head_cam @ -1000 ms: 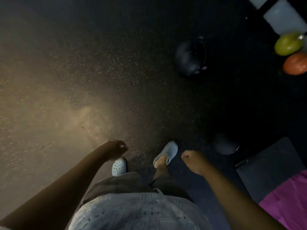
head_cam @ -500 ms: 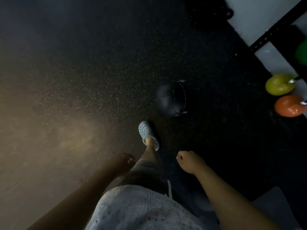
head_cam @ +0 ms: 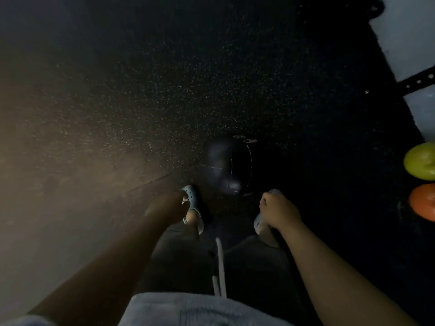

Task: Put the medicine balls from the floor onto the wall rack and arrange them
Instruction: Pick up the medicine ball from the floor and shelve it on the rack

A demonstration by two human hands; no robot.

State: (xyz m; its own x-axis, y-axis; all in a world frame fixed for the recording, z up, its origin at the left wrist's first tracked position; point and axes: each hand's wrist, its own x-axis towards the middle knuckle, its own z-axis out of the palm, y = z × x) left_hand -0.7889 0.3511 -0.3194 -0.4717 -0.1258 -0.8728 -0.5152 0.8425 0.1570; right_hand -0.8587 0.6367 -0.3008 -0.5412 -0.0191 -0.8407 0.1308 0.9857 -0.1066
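Below the head camera, a dark speckled rubber floor [head_cam: 188,90] is filling nearly the whole view, lit warm brown toward nine o'clock and fading to black toward three o'clock. A black medicine ball [head_cam: 226,168] is lying on the floor just past centre, toward one o'clock of the person's feet, with a thin pale ring showing on its right half. The left hand [head_cam: 168,205] is hanging at about seven o'clock of the ball, near it but not touching; it is dim and blurred, so I cannot tell whether its fingers are apart or together. The right hand [head_cam: 277,208] is hanging at about five o'clock of the ball, fingers curled together into a loose fist around nothing. A pale perforated clog [head_cam: 191,196] is standing just beside the ball's lower left edge; the other shoe is mostly hidden behind the right hand. At three o'clock, cut by the frame edge, a yellow-green ball [head_cam: 421,161] is sitting above an orange ball [head_cam: 423,202], well apart from the black one. At two o'clock a black perforated rack bar [head_cam: 416,83] is crossing a pale wall [head_cam: 404,38].
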